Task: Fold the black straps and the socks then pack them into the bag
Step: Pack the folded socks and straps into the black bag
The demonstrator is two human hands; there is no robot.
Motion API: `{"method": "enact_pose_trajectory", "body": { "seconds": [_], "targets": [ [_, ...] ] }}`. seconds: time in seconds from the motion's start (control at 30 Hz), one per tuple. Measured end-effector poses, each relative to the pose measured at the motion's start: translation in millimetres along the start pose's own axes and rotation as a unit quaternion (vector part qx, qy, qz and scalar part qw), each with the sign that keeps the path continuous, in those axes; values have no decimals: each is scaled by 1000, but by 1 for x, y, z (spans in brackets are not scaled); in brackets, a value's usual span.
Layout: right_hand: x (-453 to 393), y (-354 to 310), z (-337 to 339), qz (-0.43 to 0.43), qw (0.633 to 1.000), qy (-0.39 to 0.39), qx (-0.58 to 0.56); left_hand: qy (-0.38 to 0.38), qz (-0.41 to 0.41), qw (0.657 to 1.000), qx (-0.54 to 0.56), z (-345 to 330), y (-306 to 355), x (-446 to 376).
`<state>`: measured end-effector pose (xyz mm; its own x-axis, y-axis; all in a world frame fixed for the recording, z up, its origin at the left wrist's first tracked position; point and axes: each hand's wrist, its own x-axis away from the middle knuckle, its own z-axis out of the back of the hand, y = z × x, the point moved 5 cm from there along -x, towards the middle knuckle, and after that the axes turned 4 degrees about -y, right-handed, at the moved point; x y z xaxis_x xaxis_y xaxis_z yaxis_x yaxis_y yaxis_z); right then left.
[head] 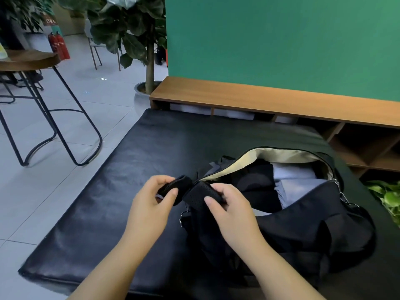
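On the black mat (129,169), beside the open bag (303,224), my left hand (149,204) and right hand (233,213) are pinching a black strap (194,194) lying sideways.

strap (194,194): black, with rows of small punched dots on the flat part at frame centre
bag (303,224): black outside, cream lining at the open mouth
clothes in bag (292,182): black and pale grey-blue folds
mat (129,169): glossy black, across the lower half of the frame
wall (281,40): plain green, upper right
shelf (259,102): brown wood grain
floor (86,118): pale grey tiles, left
stool (28,59): brown wooden seat on black metal legs, upper left
fire extinguishers (59,45): 2, red
plant (129,29): dark green leaves, upper centre
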<state>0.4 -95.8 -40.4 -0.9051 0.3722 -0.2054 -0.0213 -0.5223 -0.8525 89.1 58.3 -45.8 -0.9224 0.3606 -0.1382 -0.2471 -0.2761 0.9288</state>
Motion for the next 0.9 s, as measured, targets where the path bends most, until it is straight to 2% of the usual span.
{"method": "enact_pose_trajectory", "body": {
  "seconds": [0.2, 0.3, 0.37, 0.47, 0.57, 0.63, 0.73, 0.8, 0.9],
  "targets": [
    [-4, 12, 37, -46, 997, 1, -61, -77, -4, 995, 69, -39, 27, -9],
    [-4, 22, 47, -95, 987, -5, -131, -128, 3, 990, 52, -60, 30, -9],
    [-5, 28, 53, -107, 987, -1, -122, -155, -16, 987, 29, -71, 31, -8],
    [-6, 34, 61, -117, 990, 16, -81, -183, -65, 977, -83, -79, 30, -8],
    [-7, 42, 68, -152, 984, 41, -84, -216, -108, 927, -288, -79, 29, -10],
    [-7, 45, 67, -181, 980, 14, -83, -244, -117, 897, -350, -77, 27, -10],
    [-6, 50, 56, -188, 979, -76, 8, -285, -130, 881, -356, -73, 22, -9],
    [-6, 50, 49, -174, 976, -120, 52, -303, -147, 880, -336, -68, 21, -7],
    [-7, 45, 39, -156, 972, -164, 68, -319, -181, 896, -251, -61, 22, -4]
  ]
}}
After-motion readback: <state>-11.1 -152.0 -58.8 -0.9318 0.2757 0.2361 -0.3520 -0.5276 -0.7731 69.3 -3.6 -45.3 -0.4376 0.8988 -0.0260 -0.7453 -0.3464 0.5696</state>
